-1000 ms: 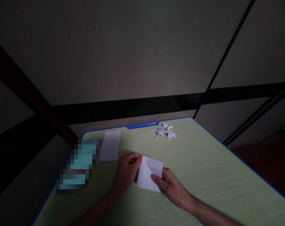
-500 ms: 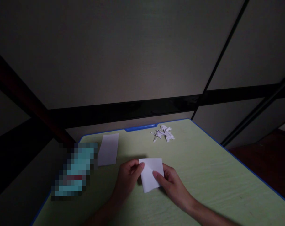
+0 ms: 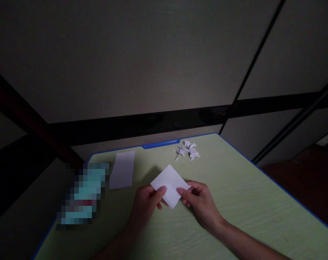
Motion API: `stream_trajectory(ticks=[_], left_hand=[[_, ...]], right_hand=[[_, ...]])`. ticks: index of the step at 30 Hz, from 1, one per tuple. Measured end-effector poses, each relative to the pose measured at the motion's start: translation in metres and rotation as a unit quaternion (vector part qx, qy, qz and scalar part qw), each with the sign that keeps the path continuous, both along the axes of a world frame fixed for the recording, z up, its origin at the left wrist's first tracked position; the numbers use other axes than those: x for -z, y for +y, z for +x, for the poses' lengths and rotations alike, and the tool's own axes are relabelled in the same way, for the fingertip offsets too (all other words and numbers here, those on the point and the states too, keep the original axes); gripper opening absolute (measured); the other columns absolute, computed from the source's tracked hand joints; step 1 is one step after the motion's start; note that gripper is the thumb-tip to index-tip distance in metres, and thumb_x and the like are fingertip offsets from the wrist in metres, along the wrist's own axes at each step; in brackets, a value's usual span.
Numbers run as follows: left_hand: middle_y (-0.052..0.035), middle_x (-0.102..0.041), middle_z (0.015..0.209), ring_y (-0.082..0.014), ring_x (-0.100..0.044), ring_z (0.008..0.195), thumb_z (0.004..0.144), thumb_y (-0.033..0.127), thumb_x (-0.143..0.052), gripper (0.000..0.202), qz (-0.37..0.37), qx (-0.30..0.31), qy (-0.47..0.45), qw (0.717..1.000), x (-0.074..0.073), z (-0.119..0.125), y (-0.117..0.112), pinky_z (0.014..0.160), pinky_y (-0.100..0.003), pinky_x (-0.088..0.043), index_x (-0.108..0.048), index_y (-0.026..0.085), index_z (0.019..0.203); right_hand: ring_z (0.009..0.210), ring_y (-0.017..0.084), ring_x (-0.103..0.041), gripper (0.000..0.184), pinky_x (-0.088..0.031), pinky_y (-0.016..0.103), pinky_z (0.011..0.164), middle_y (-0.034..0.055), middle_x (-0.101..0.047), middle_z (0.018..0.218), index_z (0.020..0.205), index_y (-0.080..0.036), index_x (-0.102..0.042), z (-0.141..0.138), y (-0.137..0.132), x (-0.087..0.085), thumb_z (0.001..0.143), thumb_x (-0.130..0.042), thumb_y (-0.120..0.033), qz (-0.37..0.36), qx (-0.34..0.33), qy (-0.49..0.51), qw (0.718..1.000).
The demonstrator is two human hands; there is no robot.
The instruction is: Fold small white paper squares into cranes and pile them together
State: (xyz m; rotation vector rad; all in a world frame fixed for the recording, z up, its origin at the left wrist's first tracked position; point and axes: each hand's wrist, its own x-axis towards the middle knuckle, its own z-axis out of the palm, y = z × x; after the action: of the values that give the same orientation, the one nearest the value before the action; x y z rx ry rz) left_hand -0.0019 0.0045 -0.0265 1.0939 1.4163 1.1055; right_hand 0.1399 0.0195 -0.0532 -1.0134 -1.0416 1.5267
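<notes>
A small white sheet of paper [image 3: 170, 179] is held up between both hands above the table, turned so that one corner points away from me and one toward me. My left hand [image 3: 149, 198] pinches its left side, thumb on top and fingers underneath. On the right side my right hand [image 3: 197, 195] grips it the same way, thumb pressed on the face. The parts of the fingers behind the paper are hidden. Beyond the hands, several small folded white paper pieces [image 3: 193, 153] lie in a cluster near the far edge.
The pale green table [image 3: 234, 187] has a blue rim and a blue handle-like strip [image 3: 161, 144] at its far side. A white paper strip [image 3: 123, 169] lies at the left, beside a pixelated turquoise object [image 3: 85, 193]. Dark cabinet panels [image 3: 142, 65] stand right behind the table.
The paper has turned from roughly square-on to a diamond position. Both hands have shifted their grip to its left and right corners; the right thumb has moved from the middle toward the right side.
</notes>
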Motion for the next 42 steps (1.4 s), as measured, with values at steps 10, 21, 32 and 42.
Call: stream_trajectory(ticks=[10, 21, 32, 42], left_hand=[[-0.0050, -0.067, 0.063, -0.0152, -0.062, 0.054, 0.059, 0.023, -0.060, 0.017, -0.083, 0.052, -0.081, 0.992, 0.011, 0.009, -0.001, 0.051, -0.022, -0.046, -0.064, 0.011, 0.070], [-0.0048, -0.068, 0.066, -0.0166, -0.063, 0.059, 0.059, 0.022, -0.060, 0.018, -0.081, 0.044, -0.088, 0.992, 0.013, 0.007, 0.000, 0.058, -0.025, -0.049, -0.064, 0.010, 0.072], [-0.0059, -0.066, 0.056, -0.0149, -0.060, 0.045, 0.058, 0.025, -0.059, 0.018, -0.076, 0.048, -0.056, 0.994, 0.011, 0.006, 0.001, 0.043, -0.021, -0.046, -0.060, 0.009, 0.065], [-0.0047, -0.062, 0.049, -0.0188, -0.062, 0.050, 0.069, 0.039, -0.050, 0.030, -0.128, 0.006, -0.193, 0.973, 0.014, 0.004, 0.007, 0.047, -0.024, -0.048, -0.055, 0.009, 0.069]], right_hand=[[0.038, 0.004, -0.041, 0.013, -0.031, 0.016, 0.040, -0.0056, -0.051, 0.040, 0.054, -0.012, -0.059, -0.001, 0.004, -0.002, 0.056, -0.068, -0.022, 0.000, 0.019, 0.039, 0.999], [0.046, 0.005, -0.049, 0.014, -0.037, 0.015, 0.042, -0.0054, -0.054, 0.054, 0.074, -0.016, -0.054, 0.002, 0.006, -0.008, 0.064, -0.062, -0.020, 0.065, 0.057, 0.076, 0.993], [0.046, 0.007, -0.050, 0.013, -0.038, 0.017, 0.044, -0.0021, -0.058, 0.050, 0.065, -0.014, -0.053, 0.004, 0.008, -0.010, 0.065, -0.062, -0.023, 0.076, 0.071, 0.027, 0.994], [0.047, 0.007, -0.052, 0.012, -0.039, 0.017, 0.047, -0.0013, -0.059, 0.049, 0.063, -0.014, -0.053, 0.003, 0.004, -0.012, 0.063, -0.063, -0.020, 0.090, 0.091, -0.002, 0.992]])
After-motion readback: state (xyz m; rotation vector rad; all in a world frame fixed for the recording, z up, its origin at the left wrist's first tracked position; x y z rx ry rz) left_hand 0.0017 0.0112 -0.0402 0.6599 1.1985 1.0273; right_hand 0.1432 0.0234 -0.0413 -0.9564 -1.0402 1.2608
